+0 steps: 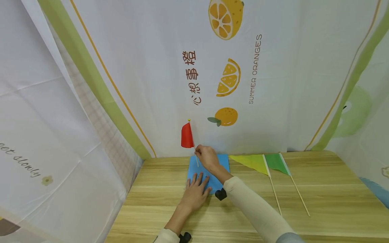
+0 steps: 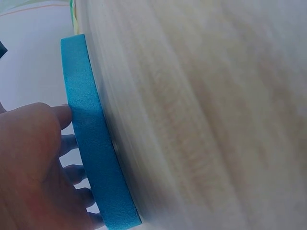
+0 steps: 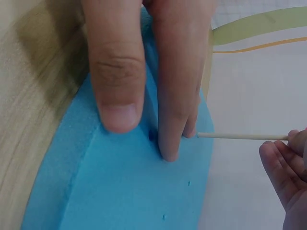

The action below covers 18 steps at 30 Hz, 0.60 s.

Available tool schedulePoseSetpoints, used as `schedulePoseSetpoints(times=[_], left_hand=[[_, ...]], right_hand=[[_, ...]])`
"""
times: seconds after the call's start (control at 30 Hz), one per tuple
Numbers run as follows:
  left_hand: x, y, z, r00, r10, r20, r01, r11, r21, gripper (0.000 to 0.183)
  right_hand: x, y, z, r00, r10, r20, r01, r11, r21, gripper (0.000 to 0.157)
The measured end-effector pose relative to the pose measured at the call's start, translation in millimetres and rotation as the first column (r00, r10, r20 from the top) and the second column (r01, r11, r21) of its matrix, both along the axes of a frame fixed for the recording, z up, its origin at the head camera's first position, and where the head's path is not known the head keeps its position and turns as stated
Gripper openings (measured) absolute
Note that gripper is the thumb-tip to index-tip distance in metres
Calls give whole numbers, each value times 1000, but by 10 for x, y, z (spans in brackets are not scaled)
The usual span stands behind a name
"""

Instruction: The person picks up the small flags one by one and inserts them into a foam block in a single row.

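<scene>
A thick blue foam block [image 1: 224, 164] lies flat on the wooden table. My left hand [image 1: 194, 195] rests on its near part with the fingers spread straight; the left wrist view shows the block's side [image 2: 93, 129] beside that thumb. My right hand [image 1: 208, 158] pinches the thin wooden stick [image 3: 244, 137] of a small red flag [image 1: 186, 136], held upright with a slight tilt over the block. A yellow ball tops the stick. Its lower tip is close to the left fingers; I cannot tell if it touches the foam. Small holes [image 3: 164, 217] mark the block's top.
To the right of the block lie a yellow pennant [image 1: 252, 163] and a green pennant [image 1: 276, 163], their sticks pointing toward me. A white cloth [image 1: 164, 101] printed with oranges hangs behind the table [image 1: 334, 189], and another cloth [image 1: 45, 111] hangs at the left.
</scene>
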State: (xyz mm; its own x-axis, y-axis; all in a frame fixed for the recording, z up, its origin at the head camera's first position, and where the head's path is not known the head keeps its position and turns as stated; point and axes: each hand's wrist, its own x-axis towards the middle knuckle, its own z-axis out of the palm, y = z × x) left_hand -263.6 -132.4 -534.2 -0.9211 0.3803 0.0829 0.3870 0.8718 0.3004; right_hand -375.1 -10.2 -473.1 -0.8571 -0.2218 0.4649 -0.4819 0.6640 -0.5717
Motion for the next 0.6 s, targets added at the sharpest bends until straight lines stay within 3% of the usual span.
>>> schedulePoseSetpoints(times=[0.6], left_hand=[[-4,6,9,1000,-1,11,1,1000,-27,58]], right_hand=[[46,72,16,1000,-6,17,6,1000,-5,10]])
